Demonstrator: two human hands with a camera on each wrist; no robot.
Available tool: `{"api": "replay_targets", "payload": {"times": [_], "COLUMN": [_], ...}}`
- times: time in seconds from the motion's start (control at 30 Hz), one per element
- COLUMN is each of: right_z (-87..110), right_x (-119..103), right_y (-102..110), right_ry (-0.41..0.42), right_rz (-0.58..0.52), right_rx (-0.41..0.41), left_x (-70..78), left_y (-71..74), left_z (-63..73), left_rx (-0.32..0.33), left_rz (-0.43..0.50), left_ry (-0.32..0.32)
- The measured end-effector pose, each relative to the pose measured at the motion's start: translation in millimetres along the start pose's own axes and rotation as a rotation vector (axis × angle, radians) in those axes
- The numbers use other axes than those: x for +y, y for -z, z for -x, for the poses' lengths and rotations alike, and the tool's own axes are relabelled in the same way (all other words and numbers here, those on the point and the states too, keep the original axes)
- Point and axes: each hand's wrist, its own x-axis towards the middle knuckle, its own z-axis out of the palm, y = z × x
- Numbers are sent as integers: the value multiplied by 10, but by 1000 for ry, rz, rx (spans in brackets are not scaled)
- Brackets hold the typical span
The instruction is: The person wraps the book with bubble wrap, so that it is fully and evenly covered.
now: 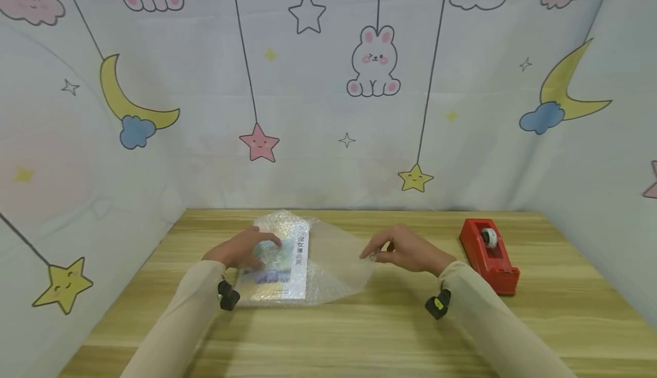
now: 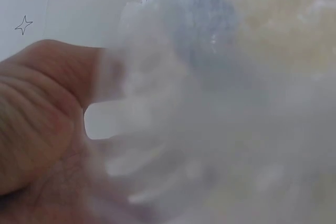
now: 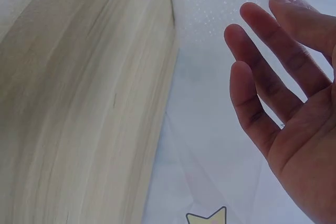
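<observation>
I have the left hand (image 1: 238, 247) nearest the book (image 1: 279, 267), thumb and fingers apart over its cover; how firmly they press, I can't tell. The book's long axis looks to run twelve to six. From my right hand (image 1: 405, 248), which pinches the loose end of the bubble wrap (image 1: 336, 258), the book lies at nine o'clock, the tape dispenser (image 1: 490, 261) at three. My left wrist view is mostly blurred plastic, and the left hand covers part of the cover.
</observation>
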Motion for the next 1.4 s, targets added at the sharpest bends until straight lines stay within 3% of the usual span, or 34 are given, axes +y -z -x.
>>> {"api": "replay_targets", "payload": {"times": [0.5,0.93,1.2,1.4], "right_z": [-107,-390,-607,-805], "right_x": [-107,-406,-567,-658], "right_y": [80,110,27,-156], "right_ry": [26,58,97,118], "right_rz": [-7,30,6,-72], "right_rx": [14,17,65,91], "left_x": [10,16,5,38], "left_y": [-5,-29,-33,-18], "left_z": [-6,-4,-12,3], "left_rx": [8,11,13,2], "left_rz": [-9,-25,-15,-13], "left_ry": [4,12,12,29]}}
